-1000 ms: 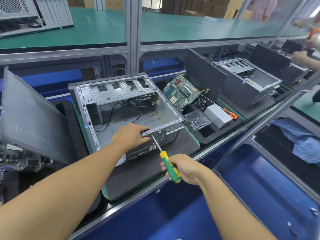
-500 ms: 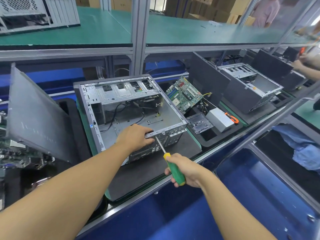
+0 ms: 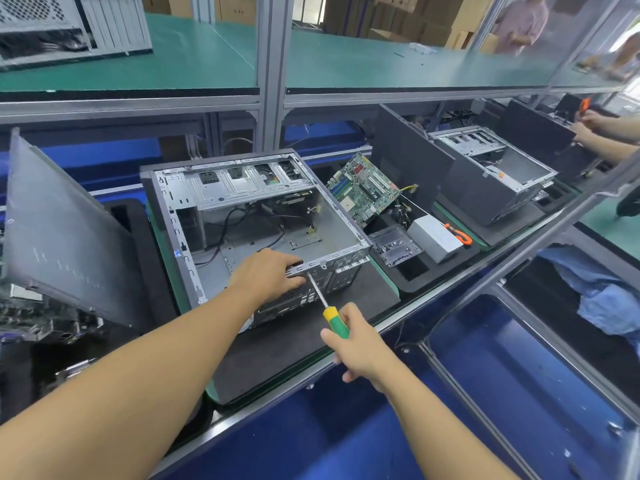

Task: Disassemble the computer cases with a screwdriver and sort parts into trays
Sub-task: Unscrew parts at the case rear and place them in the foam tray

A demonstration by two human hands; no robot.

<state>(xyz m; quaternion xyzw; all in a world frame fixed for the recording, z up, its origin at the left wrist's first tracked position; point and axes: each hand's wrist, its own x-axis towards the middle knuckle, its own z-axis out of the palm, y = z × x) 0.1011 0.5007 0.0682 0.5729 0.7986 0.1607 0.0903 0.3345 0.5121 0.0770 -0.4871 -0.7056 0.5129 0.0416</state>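
Green worktop [image 3: 166,251] centre frame, cartons [image 3: 398,15] upper right; fingers of the left hand [image 3: 266,275] curl over the computer case [image 3: 242,188] rim, right hand [image 3: 360,348] grips the screwdriver [image 3: 335,322], tip unclear.

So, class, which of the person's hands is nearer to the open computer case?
Left. The left hand grips the near rim of the computer case; the right hand holds the screwdriver back from it, only the tip reaching the rear panel.

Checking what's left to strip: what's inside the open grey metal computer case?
Black cables lie in the grey metal case; a silver metal drive cage spans the far end. The left hand covers part of the near side; the space under the cage is hidden.
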